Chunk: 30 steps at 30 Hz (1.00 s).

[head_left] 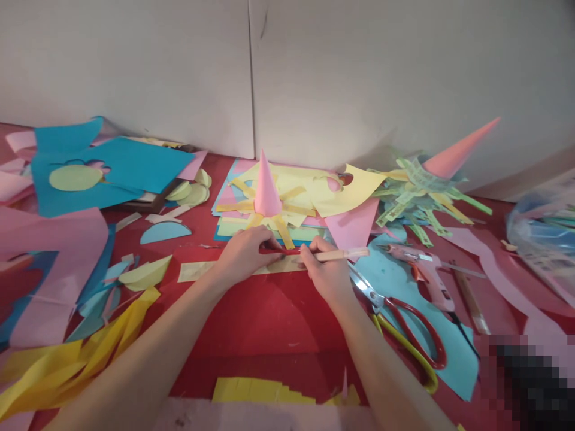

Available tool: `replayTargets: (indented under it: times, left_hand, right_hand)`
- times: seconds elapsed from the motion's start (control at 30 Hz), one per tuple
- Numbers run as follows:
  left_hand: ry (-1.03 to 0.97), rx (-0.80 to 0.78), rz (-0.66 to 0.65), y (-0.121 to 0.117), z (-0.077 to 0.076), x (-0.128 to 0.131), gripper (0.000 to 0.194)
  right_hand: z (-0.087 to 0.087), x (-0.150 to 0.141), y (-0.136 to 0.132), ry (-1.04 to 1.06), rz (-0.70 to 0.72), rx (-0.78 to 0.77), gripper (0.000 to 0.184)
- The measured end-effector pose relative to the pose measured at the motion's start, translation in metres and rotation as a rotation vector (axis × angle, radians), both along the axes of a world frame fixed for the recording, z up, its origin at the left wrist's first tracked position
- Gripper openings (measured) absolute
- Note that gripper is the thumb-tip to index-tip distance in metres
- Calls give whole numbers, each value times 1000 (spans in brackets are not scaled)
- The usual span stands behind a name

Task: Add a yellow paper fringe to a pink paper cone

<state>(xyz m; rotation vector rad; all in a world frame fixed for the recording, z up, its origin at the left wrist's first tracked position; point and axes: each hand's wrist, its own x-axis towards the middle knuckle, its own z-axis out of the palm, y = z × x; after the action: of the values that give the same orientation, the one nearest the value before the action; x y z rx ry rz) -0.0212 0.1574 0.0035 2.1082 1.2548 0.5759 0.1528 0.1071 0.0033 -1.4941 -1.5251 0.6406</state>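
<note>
A narrow pale paper strip [195,271] lies across the red tabletop under both hands. My left hand [242,254] bears down on it, fingers bent and thumb pointing right. My right hand [324,269] grips a pale-barrelled pen [344,254], its tip low over the strip near my left thumb. Just beyond them stands a pink paper cone [266,191] ringed by yellow paper strips [294,195], on a stack of coloured sheets. Beside my right wrist lie large scissors [375,296] with red and yellow handles, blades partly hidden by the hand.
To the right are a pink glue gun [426,263], blue paper [449,353] and a tilted cone [462,149] with green strips. Yellow crepe strips [103,347], blue sheets [144,161] and cut scraps lie left. A white wall [381,72] closes the back.
</note>
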Motion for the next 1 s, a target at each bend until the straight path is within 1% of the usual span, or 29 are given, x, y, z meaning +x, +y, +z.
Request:
replayTargets:
  times: [0.17,0.27,0.4,0.6,0.87,1.0]
  left_hand:
    - [13,13,6,0,0,0,10]
    - [21,28,6,0,0,0,8]
    - [19,24,0,-1,2,0,8]
    - [21,5,-2,-1,6,1,9]
    - [9,8,-10,-1,4,0,10]
    - [12,-1,-2,0,4,1,9]
  right_hand:
    - [0,0,0,-4,-24,-19,33]
    - [1,0,0,56,-31,-44,33]
    - [2,0,0,119,4,-47,33]
    - [0,0,0,21,16,-34,34]
    - [-1,1,0,6,-24,8,33]
    - [-2,2,0,14,-4,12,32]
